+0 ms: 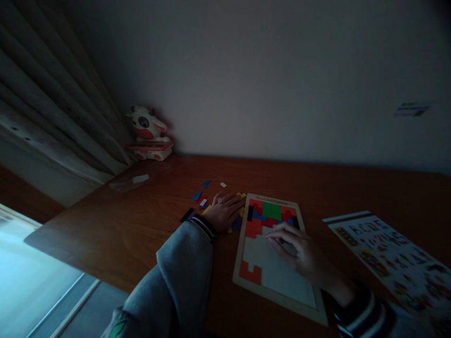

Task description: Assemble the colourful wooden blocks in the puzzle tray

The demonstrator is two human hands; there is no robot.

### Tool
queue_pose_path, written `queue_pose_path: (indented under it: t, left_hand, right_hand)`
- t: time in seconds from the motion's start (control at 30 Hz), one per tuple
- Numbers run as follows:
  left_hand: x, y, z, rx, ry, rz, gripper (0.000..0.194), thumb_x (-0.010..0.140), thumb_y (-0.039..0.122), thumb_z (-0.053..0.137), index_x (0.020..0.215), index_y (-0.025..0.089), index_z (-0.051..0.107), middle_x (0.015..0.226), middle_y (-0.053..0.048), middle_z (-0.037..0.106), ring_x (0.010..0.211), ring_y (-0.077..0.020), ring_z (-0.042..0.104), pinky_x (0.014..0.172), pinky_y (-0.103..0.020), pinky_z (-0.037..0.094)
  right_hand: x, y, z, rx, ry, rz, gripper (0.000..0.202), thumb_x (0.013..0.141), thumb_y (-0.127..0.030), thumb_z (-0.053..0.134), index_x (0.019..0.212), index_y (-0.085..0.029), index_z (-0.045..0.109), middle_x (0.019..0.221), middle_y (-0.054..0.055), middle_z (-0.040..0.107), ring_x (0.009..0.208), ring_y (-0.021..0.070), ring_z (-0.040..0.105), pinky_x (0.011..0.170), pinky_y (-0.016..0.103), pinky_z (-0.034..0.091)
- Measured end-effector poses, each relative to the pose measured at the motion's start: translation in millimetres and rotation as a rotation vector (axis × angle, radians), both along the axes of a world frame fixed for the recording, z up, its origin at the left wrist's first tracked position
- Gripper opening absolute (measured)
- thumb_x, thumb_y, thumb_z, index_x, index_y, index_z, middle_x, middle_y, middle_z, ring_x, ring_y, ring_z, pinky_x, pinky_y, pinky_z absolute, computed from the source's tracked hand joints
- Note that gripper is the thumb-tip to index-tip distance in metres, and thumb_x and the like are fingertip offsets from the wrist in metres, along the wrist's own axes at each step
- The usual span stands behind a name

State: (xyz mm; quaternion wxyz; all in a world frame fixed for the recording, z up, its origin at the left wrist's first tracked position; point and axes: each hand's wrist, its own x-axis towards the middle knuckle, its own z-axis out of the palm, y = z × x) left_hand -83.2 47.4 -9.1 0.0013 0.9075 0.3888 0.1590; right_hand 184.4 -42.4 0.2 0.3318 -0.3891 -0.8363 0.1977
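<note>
My left hand (224, 214) lies flat with its fingers stretched out, over a pile of small coloured puzzle pieces left of a wooden puzzle board (282, 299). Part of the pile is covered by that hand. My right hand (298, 249) hovers over the board's middle, fingertips pinched together; whether a piece is between them I cannot make out. Fitted pieces fill the board's far end, among them a green block (271, 211). A notched orange-red piece (251, 277) sits in the near left corner. The bare grey base shows between.
Loose blue pieces (196, 195) and a white piece (223, 184) lie beyond my left hand. A printed picture sheet (384, 253) rests right of the board. At the back left stand a cow toy (148, 131) and a curtain (63, 98); a wall closes off the table's far side.
</note>
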Motion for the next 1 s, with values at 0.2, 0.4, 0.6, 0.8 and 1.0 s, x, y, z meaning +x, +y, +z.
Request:
queue_pose_path:
  t: [0.2,0.4,0.6,0.8,1.0]
  left_hand:
    - [-12,3,-5.6,0.017,-0.007,-0.010,0.030,0.099,0.024,0.046,0.122,0.025,0.065,0.129,-0.007,0.066,0.117,-0.0220,0.061,0.103,-0.045,0.042]
    - [-20,5,-11.3,0.082,-0.085,-0.008,0.026,0.096,0.031,0.053,0.115,0.022,0.069,0.120,-0.009,0.069,0.108,-0.0233,0.064,0.095,-0.041,0.049]
    - [-18,4,-11.9,-0.033,-0.172,0.031,0.042,0.091,0.047,0.061,0.123,0.021,0.064,0.125,-0.009,0.068,0.115,-0.0237,0.063,0.101,-0.041,0.048]
    - [-15,2,-8.6,-0.073,-0.238,0.044,0.031,0.090,0.038,0.063,0.117,0.022,0.067,0.114,-0.005,0.073,0.104,-0.0205,0.069,0.095,-0.035,0.053]
    - [-18,3,-9.4,0.035,-0.217,0.047,0.028,0.087,0.027,0.061,0.113,0.019,0.069,0.116,-0.009,0.071,0.106,-0.0238,0.067,0.096,-0.043,0.052]
  right_hand:
    - [0,-1,0.7,-0.013,0.016,-0.002,0.018,0.098,-0.028,0.050,0.103,-0.025,0.067,0.097,0.004,0.065,0.089,0.0157,0.065,0.080,0.030,0.055]
    - [0,-1,-0.9,-0.041,0.041,0.016,0.017,0.098,-0.026,0.049,0.102,-0.025,0.066,0.096,0.004,0.063,0.087,0.0156,0.063,0.079,0.030,0.054]
    - [1,-1,-2.9,-0.065,0.027,0.028,0.017,0.098,-0.028,0.049,0.103,-0.024,0.065,0.098,0.004,0.064,0.089,0.0163,0.064,0.082,0.031,0.054]
    - [0,-2,0.1,-0.048,0.043,0.022,0.017,0.098,-0.027,0.049,0.100,-0.024,0.066,0.097,0.004,0.064,0.090,0.0157,0.065,0.082,0.030,0.054]
    - [-2,-3,3.6,-0.047,0.056,0.020,0.019,0.098,-0.027,0.049,0.101,-0.024,0.067,0.096,0.005,0.065,0.089,0.0154,0.065,0.080,0.029,0.055]
